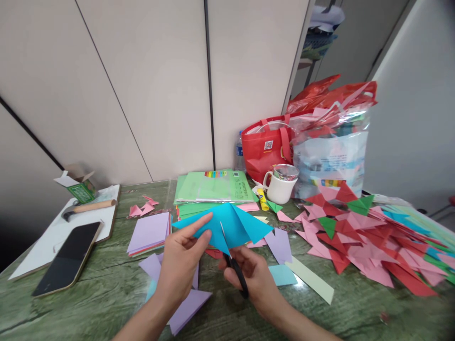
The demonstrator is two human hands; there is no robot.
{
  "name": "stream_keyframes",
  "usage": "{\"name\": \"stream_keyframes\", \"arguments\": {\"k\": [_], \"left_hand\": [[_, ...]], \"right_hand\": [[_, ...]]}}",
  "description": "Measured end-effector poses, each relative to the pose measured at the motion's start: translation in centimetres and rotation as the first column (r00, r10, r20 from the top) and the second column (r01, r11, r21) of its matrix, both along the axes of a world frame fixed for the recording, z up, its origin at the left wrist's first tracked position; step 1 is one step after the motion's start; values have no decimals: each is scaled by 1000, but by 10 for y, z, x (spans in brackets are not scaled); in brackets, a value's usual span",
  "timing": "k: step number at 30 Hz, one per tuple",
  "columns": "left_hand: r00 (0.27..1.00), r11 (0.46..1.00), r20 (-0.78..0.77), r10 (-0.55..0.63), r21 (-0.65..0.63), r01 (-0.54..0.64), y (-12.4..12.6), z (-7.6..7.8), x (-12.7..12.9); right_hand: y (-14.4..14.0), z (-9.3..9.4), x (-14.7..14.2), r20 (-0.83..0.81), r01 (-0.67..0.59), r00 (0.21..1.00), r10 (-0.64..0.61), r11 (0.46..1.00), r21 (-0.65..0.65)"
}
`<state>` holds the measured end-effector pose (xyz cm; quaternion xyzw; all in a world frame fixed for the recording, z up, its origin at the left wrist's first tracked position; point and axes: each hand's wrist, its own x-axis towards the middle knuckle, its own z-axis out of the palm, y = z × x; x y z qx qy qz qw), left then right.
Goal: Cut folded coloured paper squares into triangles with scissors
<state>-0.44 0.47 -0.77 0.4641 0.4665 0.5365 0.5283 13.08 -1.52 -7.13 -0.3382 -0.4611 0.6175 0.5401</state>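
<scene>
A folded sheet of blue paper (pixel 234 227) is held up over the table, pinched between the thumb and fingers of my left hand (pixel 186 248) at its left part. My right hand (pixel 249 272) is wrapped round the black handles of a pair of scissors (pixel 237 274). The scissor blades point up and away from me, and they lie across the lower middle of the blue paper. Below the hands are scattered purple paper pieces (pixel 190 308). A stack of square paper (pixel 149 233) with a purple top sheet sits to the left.
A pile of pink, red and green folded pieces (pixel 362 241) spreads at the right. Behind it stand a plastic bag (pixel 330 161) and a red bag (pixel 261 151). A white mug (pixel 280 187), a glue stick (pixel 262 199) and green paper packs (pixel 213 187) are nearer. Left lie a phone (pixel 69 258) and a hammer (pixel 88 207).
</scene>
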Motion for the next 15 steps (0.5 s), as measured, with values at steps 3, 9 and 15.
{"name": "stream_keyframes", "arguments": {"k": [3,9,15], "left_hand": [[1000,1000,24,-4,-4,4,0,1,0],[998,1000,65,-15,-20,16,0,2,2],[997,1000,76,-14,-15,15,-1,2,1]], "right_hand": [[0,-1,0,-11,4,1000,-4,1000,5],[0,3,0,-50,21,998,-22,999,-23],[1,3,-2,-61,43,997,-46,998,-46]]}}
